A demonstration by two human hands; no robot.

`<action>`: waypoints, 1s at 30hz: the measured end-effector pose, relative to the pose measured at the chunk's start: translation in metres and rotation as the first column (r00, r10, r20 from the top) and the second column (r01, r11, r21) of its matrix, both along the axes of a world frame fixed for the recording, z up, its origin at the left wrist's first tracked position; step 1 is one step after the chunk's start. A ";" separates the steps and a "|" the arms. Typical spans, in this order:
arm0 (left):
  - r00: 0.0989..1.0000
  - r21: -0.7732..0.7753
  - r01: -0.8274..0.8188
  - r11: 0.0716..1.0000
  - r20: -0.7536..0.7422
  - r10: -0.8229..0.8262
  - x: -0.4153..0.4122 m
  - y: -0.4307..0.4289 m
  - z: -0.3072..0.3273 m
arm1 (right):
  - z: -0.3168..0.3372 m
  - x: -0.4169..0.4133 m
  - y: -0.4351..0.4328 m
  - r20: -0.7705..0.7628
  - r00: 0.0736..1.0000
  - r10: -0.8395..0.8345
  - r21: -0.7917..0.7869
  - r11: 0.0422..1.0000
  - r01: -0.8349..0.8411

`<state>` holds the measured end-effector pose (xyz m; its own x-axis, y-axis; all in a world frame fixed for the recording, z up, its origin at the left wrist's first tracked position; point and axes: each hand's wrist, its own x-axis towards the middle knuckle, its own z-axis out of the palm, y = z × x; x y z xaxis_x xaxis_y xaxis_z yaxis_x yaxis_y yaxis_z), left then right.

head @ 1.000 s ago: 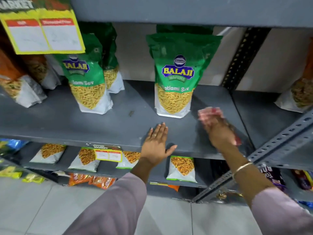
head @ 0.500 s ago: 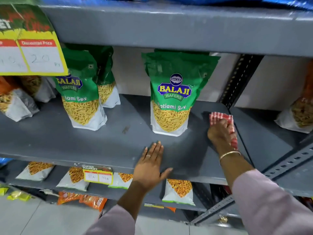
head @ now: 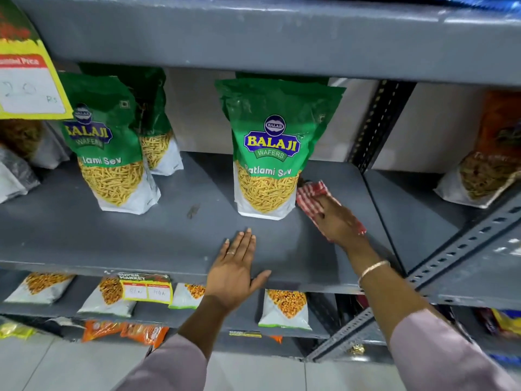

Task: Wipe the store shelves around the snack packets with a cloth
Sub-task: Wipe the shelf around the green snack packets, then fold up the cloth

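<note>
Pressing red-and-white checked cloth (head: 308,194) with flat right hand (head: 337,221), just beside tall green sev packet (head: 269,153). Resting flat left hand (head: 234,270) on grey metal shelf (head: 127,238) near dark smudge (head: 193,211).

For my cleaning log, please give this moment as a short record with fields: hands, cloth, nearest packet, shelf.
packet: green Balaji Ratlami Sev, upright
shelf: grey metal, dark mark left of the packet
cloth: red-and-white checked, just right of the packet base
left hand: flat on the shelf front, fingers straight
right hand: presses the cloth on the shelf

Left hand (head: 235,266) flat, fingers straight, thumb splayed; right hand (head: 337,221) palm-down, arm outstretched
</note>
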<state>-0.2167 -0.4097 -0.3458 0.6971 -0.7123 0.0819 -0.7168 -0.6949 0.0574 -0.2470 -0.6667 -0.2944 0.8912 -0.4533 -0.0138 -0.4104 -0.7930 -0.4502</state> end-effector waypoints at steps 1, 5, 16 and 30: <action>1.000 -0.008 0.001 1.000 0.000 -0.001 0.000 0.000 0.000 | 0.000 -0.013 0.007 0.006 1.000 -0.014 -0.024 1.000 0.014; 0.999 -0.086 0.009 0.996 0.031 -0.007 -0.004 0.000 0.005 | -0.005 -0.062 0.043 -0.103 0.992 -0.076 -0.189 0.981 0.055; 0.990 -0.197 -0.080 0.977 -0.129 0.055 -0.009 -0.002 0.019 | 0.010 -0.093 0.095 -0.016 0.995 0.099 0.141 0.985 -0.096; 0.754 -0.016 -0.144 0.989 -0.650 0.099 0.014 -0.068 0.073 | 0.023 -0.088 0.102 -0.267 0.890 -0.369 0.194 0.884 0.424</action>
